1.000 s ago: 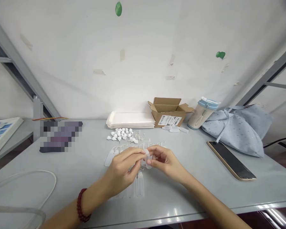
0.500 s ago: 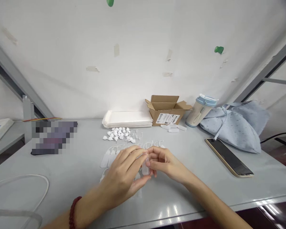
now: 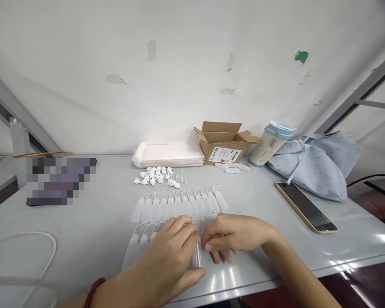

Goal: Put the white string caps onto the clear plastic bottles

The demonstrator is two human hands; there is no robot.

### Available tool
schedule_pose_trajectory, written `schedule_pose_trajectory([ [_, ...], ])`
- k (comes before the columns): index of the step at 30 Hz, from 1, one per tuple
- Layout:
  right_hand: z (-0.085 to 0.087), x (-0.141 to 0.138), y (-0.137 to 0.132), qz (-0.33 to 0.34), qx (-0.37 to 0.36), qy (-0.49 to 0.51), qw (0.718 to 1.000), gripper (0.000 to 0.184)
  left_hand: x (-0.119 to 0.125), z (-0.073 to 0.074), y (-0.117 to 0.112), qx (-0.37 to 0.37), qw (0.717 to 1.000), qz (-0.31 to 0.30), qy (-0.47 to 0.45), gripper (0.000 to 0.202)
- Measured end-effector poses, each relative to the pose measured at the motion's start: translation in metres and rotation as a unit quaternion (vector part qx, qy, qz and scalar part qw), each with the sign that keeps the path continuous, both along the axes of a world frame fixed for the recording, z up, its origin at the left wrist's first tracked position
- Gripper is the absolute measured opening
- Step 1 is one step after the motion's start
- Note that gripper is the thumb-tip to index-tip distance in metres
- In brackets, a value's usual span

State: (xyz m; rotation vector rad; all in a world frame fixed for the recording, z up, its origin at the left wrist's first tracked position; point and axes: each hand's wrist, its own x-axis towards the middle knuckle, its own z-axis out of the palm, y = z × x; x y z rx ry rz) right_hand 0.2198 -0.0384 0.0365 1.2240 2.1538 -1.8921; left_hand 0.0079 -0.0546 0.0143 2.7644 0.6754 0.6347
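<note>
My left hand (image 3: 173,252) and my right hand (image 3: 231,235) meet low over the grey table (image 3: 93,222), near its front edge. Between their fingertips is a small clear plastic bottle (image 3: 197,254) lying almost on the table; both hands pinch it. Just beyond them a row of several like bottles (image 3: 179,204) with white caps lies side by side. A second, shorter row (image 3: 137,244) lies to the left of my left hand, partly hidden by it. Farther back is a heap of small white caps (image 3: 155,176).
At the back stand a stack of white sheets (image 3: 168,155), an open cardboard box (image 3: 223,143) and a lidded cup (image 3: 269,143). A phone (image 3: 304,206) and a light-blue cloth bag (image 3: 314,167) lie at the right. A clear tube (image 3: 35,239) loops at the left.
Both hands have come down and toward me with the bottle, from above the rows to the table's front. The row of bottles they hid is now in full view.
</note>
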Motion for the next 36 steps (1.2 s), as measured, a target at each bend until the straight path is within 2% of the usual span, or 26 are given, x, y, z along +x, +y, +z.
schedule_pose_trajectory([
  [4, -0.003, -0.001, 0.000, 0.003, 0.009, 0.007, 1.000, 0.014, 0.000, -0.004, 0.005, -0.032, 0.999, 0.015, 0.023, 0.024],
  [12, -0.004, -0.002, 0.002, 0.006, 0.008, 0.008, 1.000, 0.016, -0.001, -0.002, 0.007, -0.057, 0.998, 0.028, 0.029, 0.025],
  [19, -0.004, -0.002, 0.000, -0.004, 0.019, 0.002, 1.000, 0.015, -0.001, -0.004, 0.010, -0.061, 0.997, 0.033, 0.034, 0.026],
  [28, -0.003, -0.001, 0.002, -0.006, 0.020, -0.002, 1.000, 0.020, -0.003, 0.001, 0.010, -0.050, 0.997, 0.040, 0.031, 0.032],
  [36, 0.000, 0.010, 0.009, -0.067, 0.020, 0.039, 0.997, 0.030, -0.009, 0.003, 0.029, -0.028, 0.996, 0.082, -0.029, 0.025],
])
